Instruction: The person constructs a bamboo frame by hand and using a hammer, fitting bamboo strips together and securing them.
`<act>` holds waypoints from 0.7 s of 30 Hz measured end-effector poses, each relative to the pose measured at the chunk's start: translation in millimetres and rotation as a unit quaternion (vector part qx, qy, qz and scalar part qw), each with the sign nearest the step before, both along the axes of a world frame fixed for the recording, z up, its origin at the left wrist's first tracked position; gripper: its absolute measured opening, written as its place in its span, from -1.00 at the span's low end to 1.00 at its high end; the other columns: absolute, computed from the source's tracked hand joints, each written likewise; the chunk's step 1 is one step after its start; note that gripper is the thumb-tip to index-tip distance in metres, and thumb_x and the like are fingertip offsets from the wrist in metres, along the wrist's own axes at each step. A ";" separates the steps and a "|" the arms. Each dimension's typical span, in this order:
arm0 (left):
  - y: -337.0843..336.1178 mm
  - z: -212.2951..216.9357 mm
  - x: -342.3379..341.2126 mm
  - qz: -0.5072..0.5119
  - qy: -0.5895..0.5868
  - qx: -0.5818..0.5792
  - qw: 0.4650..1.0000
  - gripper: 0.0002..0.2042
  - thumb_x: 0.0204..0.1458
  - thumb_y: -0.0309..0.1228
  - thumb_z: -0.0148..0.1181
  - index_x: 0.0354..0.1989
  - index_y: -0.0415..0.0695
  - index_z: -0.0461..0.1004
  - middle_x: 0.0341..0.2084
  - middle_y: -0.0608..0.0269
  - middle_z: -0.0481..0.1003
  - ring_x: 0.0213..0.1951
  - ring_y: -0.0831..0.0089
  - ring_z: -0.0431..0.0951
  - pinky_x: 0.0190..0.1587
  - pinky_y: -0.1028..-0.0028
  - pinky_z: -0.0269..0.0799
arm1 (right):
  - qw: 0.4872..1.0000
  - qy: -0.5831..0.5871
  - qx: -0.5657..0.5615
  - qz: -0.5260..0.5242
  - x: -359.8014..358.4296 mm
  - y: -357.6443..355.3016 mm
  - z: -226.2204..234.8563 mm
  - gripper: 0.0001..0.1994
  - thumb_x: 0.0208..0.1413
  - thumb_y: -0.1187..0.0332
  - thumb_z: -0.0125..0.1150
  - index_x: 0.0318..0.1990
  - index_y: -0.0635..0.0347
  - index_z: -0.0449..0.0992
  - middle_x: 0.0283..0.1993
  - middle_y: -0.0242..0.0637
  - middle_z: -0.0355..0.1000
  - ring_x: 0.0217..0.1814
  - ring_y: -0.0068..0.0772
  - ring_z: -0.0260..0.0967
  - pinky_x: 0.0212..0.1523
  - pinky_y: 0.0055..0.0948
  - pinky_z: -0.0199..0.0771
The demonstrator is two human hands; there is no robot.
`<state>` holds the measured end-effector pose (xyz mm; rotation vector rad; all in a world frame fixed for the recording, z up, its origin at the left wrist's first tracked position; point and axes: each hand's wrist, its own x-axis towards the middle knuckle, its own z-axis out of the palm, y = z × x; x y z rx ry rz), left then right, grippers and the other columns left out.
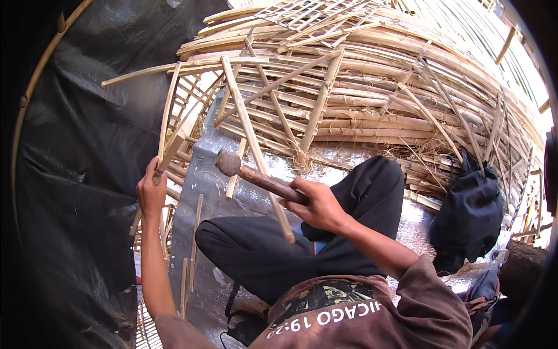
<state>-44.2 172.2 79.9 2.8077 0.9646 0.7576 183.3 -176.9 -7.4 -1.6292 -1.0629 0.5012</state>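
My right hand (318,205) is wrapped round the wooden handle of a hammer (264,180). The hammer is held above my lap, its blunt, rusty-brown head pointing left. Off to the left, my left hand (151,189) is closed on a bamboo strip (170,110) that rises away from me. A short, flat brown piece (169,153) also sticks out of that hand; its kind is unclear. A long bamboo stick (247,125) slants down towards my lap and passes behind the hammer handle.
A large stack of split bamboo (372,110) fills the far side, with a slatted bamboo lattice (273,110) leaning on it. Black sheeting (75,174) hangs at left. My crossed legs (250,244) rest on a shiny grey sheet (209,157). Dark cloth (469,215) lies at right.
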 end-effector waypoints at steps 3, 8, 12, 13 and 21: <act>48.2 -11.7 -0.9 -0.036 0.067 0.042 0.996 -0.49 0.01 -0.53 0.26 0.20 -0.03 0.37 -0.26 -0.14 0.59 -0.25 -0.16 0.59 -0.25 0.09 0.51 | 0.994 0.096 -0.034 -0.036 -6.3 -6.1 -5.5 -0.73 0.11 0.27 0.40 -0.24 0.28 0.47 -0.61 -0.24 0.33 -0.56 -0.54 0.26 -0.49 -0.41 0.30; 108.4 -69.6 14.5 -0.118 0.121 0.038 0.985 -0.42 0.01 -0.46 0.28 0.26 0.00 0.30 -0.28 -0.13 0.58 -0.25 -0.18 0.57 -0.26 0.01 0.49 | 0.968 0.172 -0.104 -0.147 13.8 -54.8 -36.1 -0.70 0.11 0.26 0.37 -0.32 0.32 0.41 -0.64 -0.22 0.24 -0.59 -0.54 0.11 -0.53 -0.36 0.20; 105.1 -82.6 38.4 -0.083 0.183 0.052 0.978 -0.49 -0.02 -0.44 0.30 0.17 -0.03 0.36 -0.16 -0.01 0.51 -0.16 -0.14 0.54 -0.20 0.02 0.48 | 0.932 0.238 -0.092 -0.255 27.9 -75.8 -51.3 -0.72 0.12 0.27 0.35 -0.35 0.28 0.40 -0.61 -0.39 0.21 -0.56 -0.63 0.07 -0.56 -0.45 0.13; 104.6 -84.1 44.8 -0.078 0.191 0.052 0.977 -0.50 -0.03 -0.47 0.31 0.15 -0.04 0.38 -0.13 0.03 0.48 -0.14 -0.13 0.54 -0.17 0.03 0.49 | 0.915 0.282 -0.110 -0.267 34.5 -81.6 -48.6 -0.75 0.16 0.28 0.33 -0.34 0.23 0.39 -0.56 -0.49 0.21 -0.51 -0.68 0.09 -0.54 -0.51 0.12; 3.0 -142.9 180.3 -0.097 0.096 -0.155 0.978 -0.72 0.35 -0.15 -0.11 -0.07 -0.14 0.27 -0.37 -0.06 0.50 -0.44 -0.15 0.54 -0.42 -0.02 0.42 | 0.926 0.099 -0.084 -0.355 138.4 -107.3 -35.4 -0.83 0.17 0.42 0.27 -0.31 0.21 0.36 -0.55 -0.54 0.13 -0.51 -0.71 0.01 -0.50 -0.56 0.05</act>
